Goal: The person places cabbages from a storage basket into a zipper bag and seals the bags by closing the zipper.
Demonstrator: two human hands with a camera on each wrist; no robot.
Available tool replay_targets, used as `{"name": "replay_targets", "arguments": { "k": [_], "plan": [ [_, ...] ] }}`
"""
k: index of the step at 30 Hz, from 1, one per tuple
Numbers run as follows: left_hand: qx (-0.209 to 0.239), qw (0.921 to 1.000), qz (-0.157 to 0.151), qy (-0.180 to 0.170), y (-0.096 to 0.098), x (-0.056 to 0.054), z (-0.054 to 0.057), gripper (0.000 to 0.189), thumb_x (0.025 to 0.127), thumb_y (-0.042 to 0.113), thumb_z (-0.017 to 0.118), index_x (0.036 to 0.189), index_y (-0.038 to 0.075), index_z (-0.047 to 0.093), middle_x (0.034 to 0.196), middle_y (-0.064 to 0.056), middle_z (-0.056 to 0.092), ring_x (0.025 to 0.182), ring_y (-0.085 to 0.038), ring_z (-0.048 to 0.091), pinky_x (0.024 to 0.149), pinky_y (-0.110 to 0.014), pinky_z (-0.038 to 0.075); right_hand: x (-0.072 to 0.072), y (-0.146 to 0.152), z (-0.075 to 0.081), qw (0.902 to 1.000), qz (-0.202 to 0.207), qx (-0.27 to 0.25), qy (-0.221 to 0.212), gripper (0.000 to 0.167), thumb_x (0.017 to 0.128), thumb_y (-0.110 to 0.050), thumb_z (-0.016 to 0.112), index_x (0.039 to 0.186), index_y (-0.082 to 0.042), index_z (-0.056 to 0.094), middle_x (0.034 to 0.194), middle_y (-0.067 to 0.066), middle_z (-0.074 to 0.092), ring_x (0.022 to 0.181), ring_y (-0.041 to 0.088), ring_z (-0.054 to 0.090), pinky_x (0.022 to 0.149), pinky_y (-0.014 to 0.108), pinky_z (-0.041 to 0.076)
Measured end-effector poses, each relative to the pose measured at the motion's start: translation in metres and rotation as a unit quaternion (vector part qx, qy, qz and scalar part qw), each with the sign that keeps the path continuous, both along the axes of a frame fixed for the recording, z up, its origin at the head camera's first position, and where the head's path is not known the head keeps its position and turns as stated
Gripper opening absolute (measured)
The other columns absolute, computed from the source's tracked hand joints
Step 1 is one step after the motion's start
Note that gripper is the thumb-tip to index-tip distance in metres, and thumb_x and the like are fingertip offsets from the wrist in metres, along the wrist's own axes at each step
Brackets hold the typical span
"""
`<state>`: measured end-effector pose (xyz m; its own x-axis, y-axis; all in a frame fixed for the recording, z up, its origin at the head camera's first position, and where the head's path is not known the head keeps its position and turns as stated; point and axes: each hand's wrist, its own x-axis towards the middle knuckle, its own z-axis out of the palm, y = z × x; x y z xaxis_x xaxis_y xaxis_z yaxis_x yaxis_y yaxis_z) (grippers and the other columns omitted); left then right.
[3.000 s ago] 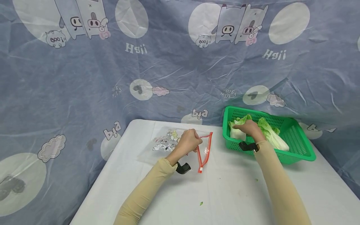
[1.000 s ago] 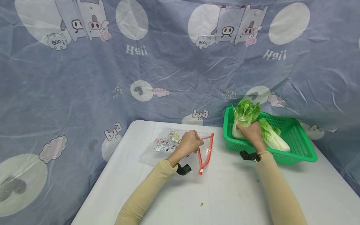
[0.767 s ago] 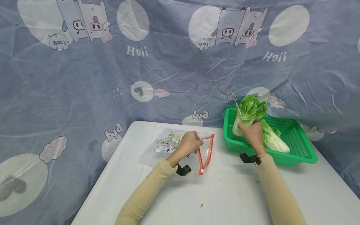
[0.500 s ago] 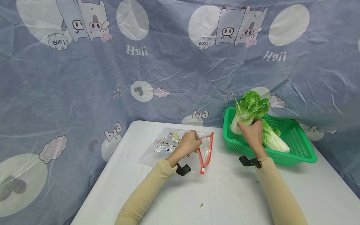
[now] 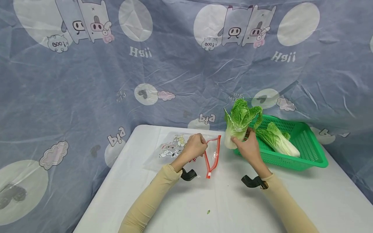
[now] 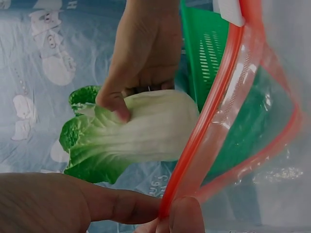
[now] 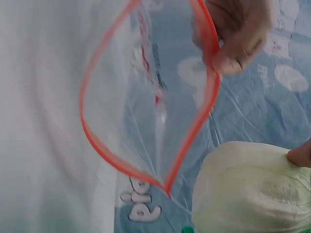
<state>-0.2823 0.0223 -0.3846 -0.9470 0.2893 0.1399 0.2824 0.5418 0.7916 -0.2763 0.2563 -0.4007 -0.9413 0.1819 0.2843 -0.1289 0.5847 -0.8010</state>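
Note:
My left hand [image 5: 193, 147] pinches the red zip edge of a clear printed zip bag [image 5: 169, 152]. The bag's mouth gapes toward the right, and the left wrist view shows thumb and finger on its red rim [image 6: 206, 126]. In my right hand [image 5: 247, 145] is a Chinese cabbage [image 5: 239, 119], gripped round its white base with the leafy end up. It hangs just right of the bag's mouth, apart from it. The right wrist view has the cabbage's pale base [image 7: 252, 189] beside the open red rim [image 7: 104, 150].
A green perforated basket [image 5: 309, 158] stands at the back right of the white table [image 5: 233, 200], with another Chinese cabbage [image 5: 284, 144] lying in it. A small leaf scrap [image 5: 208, 212] lies near the front. A patterned blue-grey curtain [image 5: 175, 64] hangs behind.
My right hand has taken hold of the Chinese cabbage, lifted it from the basket and carried it left toward the bag. My left hand has stayed on the bag's edge.

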Motion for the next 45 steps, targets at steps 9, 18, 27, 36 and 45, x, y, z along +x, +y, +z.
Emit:
{"name": "replay_targets", "arguments": {
  "k": [9,18,27,36,45],
  "plan": [
    [-0.007,0.9995,0.027,0.014,0.002,0.000,0.002,0.010,0.084,0.004,0.051,0.081,0.009,0.059,0.055,-0.001,0.062,0.041,-0.009,0.059,0.039,-0.026,0.043,0.013,-0.026,-0.023,0.9985,0.050,-0.018,-0.012,0.081,0.087,-0.030,0.070,0.146,0.001,0.023,0.136,0.023,0.042,0.120,0.035,0.047,0.096,0.049,0.042],
    [0.012,0.9995,0.025,0.013,0.002,0.001,0.003,0.007,0.086,0.005,0.052,0.086,0.007,0.058,0.063,-0.003,0.063,0.044,-0.009,0.060,0.043,-0.025,0.046,0.018,-0.038,-0.044,0.9827,0.151,-0.098,-0.044,0.085,0.086,-0.018,0.072,0.149,-0.004,0.017,0.145,0.022,0.034,0.131,0.037,0.042,0.107,0.049,0.039],
    [0.042,0.9991,0.002,-0.009,0.003,0.002,0.002,0.004,0.088,0.005,0.053,0.088,0.006,0.057,0.062,-0.004,0.062,0.050,-0.019,0.064,0.043,-0.026,0.043,0.021,-0.042,-0.048,0.9818,0.159,-0.060,-0.084,0.079,0.091,-0.036,0.066,0.149,-0.005,0.022,0.146,0.021,0.039,0.131,0.038,0.044,0.103,0.050,0.043],
    [0.054,0.9983,0.006,-0.021,0.003,0.002,0.004,0.010,0.085,0.001,0.049,0.091,0.005,0.057,0.070,-0.004,0.064,0.051,-0.015,0.064,0.038,-0.027,0.043,0.027,-0.044,-0.042,0.9815,0.152,-0.064,-0.097,0.068,0.092,-0.025,0.063,0.145,-0.002,0.027,0.142,0.022,0.043,0.130,0.036,0.046,0.102,0.047,0.043],
    [0.046,0.9989,0.008,-0.004,0.000,0.005,0.008,0.007,0.089,0.004,0.050,0.092,0.005,0.056,0.072,-0.004,0.062,0.053,-0.015,0.061,0.041,-0.025,0.041,0.023,-0.038,-0.056,0.9668,0.248,-0.030,-0.054,0.056,0.092,-0.012,0.058,0.143,-0.004,0.037,0.137,0.017,0.051,0.126,0.033,0.048,0.100,0.045,0.044]
  ]
}}
